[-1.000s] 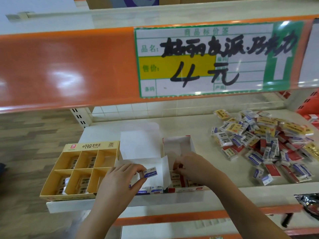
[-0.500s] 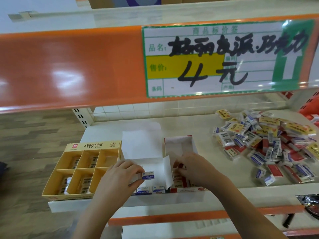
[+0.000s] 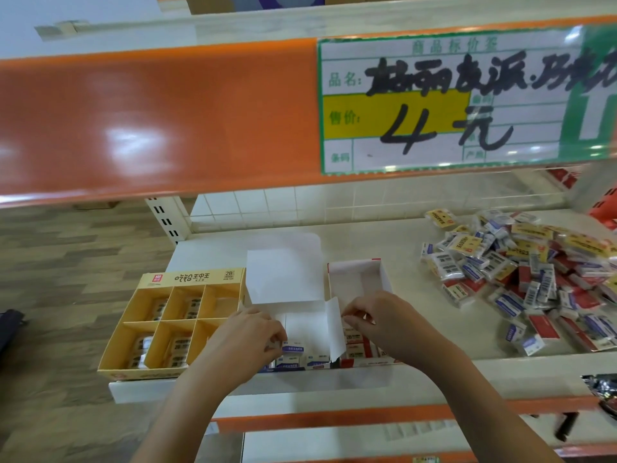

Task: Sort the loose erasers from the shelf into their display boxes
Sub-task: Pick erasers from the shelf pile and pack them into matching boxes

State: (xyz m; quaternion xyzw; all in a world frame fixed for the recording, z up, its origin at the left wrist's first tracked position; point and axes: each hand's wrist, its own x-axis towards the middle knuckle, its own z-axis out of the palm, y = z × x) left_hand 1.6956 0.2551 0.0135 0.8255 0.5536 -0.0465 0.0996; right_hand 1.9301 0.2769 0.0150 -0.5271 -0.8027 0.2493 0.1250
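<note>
Three display boxes stand in a row at the shelf's front. On the left is a yellow box [image 3: 192,278] with six compartments holding erasers. In the middle, a white box [image 3: 302,320] with its lid up holds blue-labelled erasers along its front. My left hand [image 3: 248,342] pinches a blue-labelled eraser [image 3: 293,348] low inside this box. At the right, a red-and-white box [image 3: 355,272] holds red-labelled erasers. My right hand [image 3: 384,324] is over its front, fingers curled and pinching something small and pale that I cannot make out. The loose pile of erasers [image 3: 521,275] lies further right.
An upper shelf edge in orange [image 3: 157,118] with a price tag [image 3: 450,101] hangs above the work area. The shelf's left end [image 3: 147,387] is just beside the yellow box. A dark crinkled wrapper [image 3: 602,390] lies at the lower right edge.
My left hand has lowered the blue-labelled eraser deeper into the white box. My right hand stays over the red-and-white box. The camera has swung left.
</note>
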